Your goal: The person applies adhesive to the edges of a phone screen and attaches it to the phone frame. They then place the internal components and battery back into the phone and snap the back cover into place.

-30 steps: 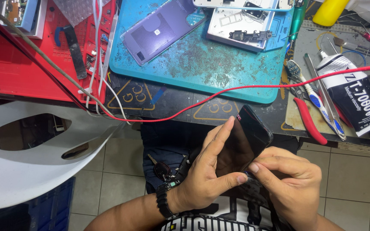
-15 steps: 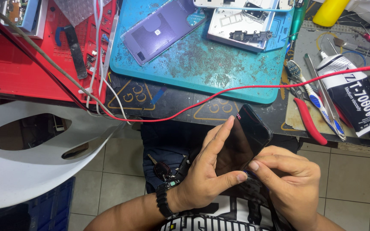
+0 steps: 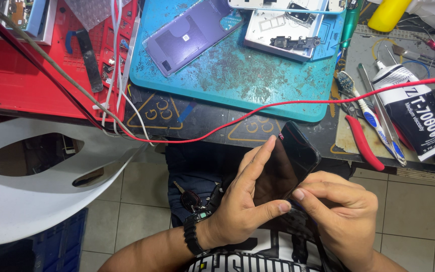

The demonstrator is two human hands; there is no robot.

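Note:
A black phone screen (image 3: 292, 158) is held tilted above my lap, just in front of the workbench edge. My left hand (image 3: 245, 201) grips it from the left, with fingers lying along its dark face and the thumb against its lower edge. My right hand (image 3: 341, 211) holds the lower right corner, thumb tip pressed near the left thumb. A black band sits on my left wrist (image 3: 193, 234).
A teal work mat (image 3: 237, 75) carries a purple phone back cover (image 3: 190, 35) and an opened white phone frame (image 3: 293, 30). A red wire (image 3: 288, 103) crosses the bench. A black-and-white glue tube (image 3: 416, 113), red-handled pliers (image 3: 363, 143) and a toothbrush lie at right. A white chair (image 3: 41, 201) stands left.

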